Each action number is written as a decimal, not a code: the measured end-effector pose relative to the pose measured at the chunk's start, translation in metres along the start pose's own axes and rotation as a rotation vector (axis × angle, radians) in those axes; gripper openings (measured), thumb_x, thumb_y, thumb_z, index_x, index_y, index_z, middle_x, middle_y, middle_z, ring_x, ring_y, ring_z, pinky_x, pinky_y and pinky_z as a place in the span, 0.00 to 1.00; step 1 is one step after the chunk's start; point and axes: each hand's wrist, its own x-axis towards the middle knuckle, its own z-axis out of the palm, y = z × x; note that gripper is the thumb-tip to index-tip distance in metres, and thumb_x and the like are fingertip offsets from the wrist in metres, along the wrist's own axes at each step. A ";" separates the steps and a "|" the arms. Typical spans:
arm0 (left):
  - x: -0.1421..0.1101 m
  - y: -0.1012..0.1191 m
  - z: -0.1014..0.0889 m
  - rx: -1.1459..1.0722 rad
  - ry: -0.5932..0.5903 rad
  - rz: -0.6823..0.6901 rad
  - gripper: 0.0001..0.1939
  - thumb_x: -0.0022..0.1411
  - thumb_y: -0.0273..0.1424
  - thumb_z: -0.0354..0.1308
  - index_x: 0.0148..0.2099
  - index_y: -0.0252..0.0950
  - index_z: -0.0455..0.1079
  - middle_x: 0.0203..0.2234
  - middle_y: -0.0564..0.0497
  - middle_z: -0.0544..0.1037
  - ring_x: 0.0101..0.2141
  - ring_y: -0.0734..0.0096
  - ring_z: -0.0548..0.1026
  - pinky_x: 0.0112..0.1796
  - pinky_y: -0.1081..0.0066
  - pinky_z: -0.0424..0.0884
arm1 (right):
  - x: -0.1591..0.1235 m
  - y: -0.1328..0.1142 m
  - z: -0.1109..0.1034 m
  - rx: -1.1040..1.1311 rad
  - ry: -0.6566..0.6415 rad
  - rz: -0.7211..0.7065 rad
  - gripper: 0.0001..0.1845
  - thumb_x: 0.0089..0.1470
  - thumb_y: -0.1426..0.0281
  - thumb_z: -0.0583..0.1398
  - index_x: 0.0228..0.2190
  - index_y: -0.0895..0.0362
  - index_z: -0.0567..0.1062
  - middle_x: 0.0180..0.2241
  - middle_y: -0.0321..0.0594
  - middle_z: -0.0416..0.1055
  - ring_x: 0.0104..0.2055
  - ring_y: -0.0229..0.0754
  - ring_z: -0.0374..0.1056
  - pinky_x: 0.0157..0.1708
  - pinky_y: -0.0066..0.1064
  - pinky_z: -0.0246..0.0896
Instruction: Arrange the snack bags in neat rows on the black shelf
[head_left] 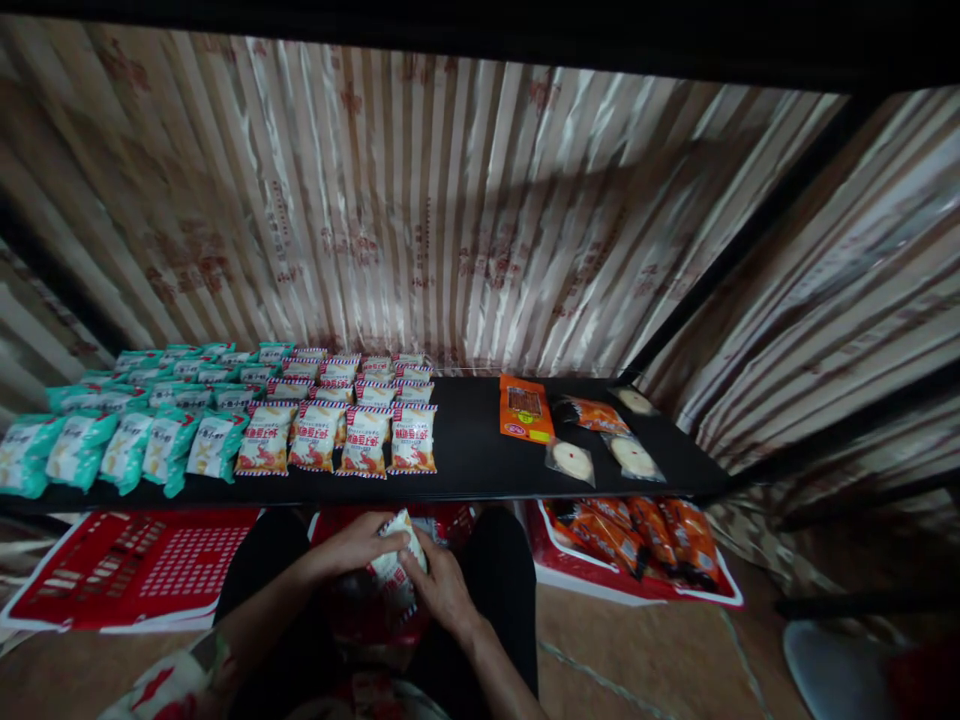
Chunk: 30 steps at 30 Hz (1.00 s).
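Between my knees, below the shelf edge, my left hand (pixel 365 543) and my right hand (pixel 442 583) both grip one small snack bag (pixel 397 562), white with red print and a striped edge. My thumbs lie across its front. On the black shelf (pixel 469 440) ahead stand rows of similar white and orange snack bags (pixel 313 435). To their left are several rows of teal snack bags (pixel 79 445). Behind and under my hands is a red basket (pixel 375 625), its contents mostly hidden.
Right on the shelf lie an orange packet (pixel 523 408), another orange packet (pixel 596 414) and wrapped round pale cakes (pixel 571 460). Below are a red basket (pixel 199 555) at left and a crate of orange packets (pixel 656 535) at right. A striped curtain (pixel 420 220) hangs behind.
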 end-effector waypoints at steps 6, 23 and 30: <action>0.003 0.036 0.001 -0.202 0.142 0.015 0.22 0.50 0.44 0.57 0.40 0.32 0.70 0.34 0.49 0.76 0.36 0.65 0.72 0.37 0.70 0.66 | 0.003 0.009 -0.006 0.176 0.164 0.143 0.26 0.53 0.51 0.50 0.39 0.58 0.73 0.28 0.40 0.75 0.29 0.42 0.69 0.29 0.28 0.61; 0.042 0.079 0.045 -0.653 0.454 0.028 0.22 0.45 0.44 0.63 0.37 0.33 0.69 0.29 0.49 0.78 0.33 0.63 0.75 0.37 0.67 0.69 | 0.018 0.011 -0.048 0.528 0.350 0.229 0.29 0.50 0.49 0.53 0.39 0.60 0.73 0.30 0.43 0.75 0.30 0.43 0.68 0.31 0.30 0.62; 0.057 0.084 0.050 -0.657 0.548 0.016 0.22 0.44 0.48 0.62 0.31 0.34 0.66 0.24 0.52 0.75 0.28 0.66 0.74 0.31 0.69 0.69 | 0.030 0.016 -0.049 0.572 0.400 0.265 0.27 0.47 0.48 0.55 0.34 0.59 0.74 0.29 0.42 0.75 0.29 0.42 0.68 0.29 0.29 0.62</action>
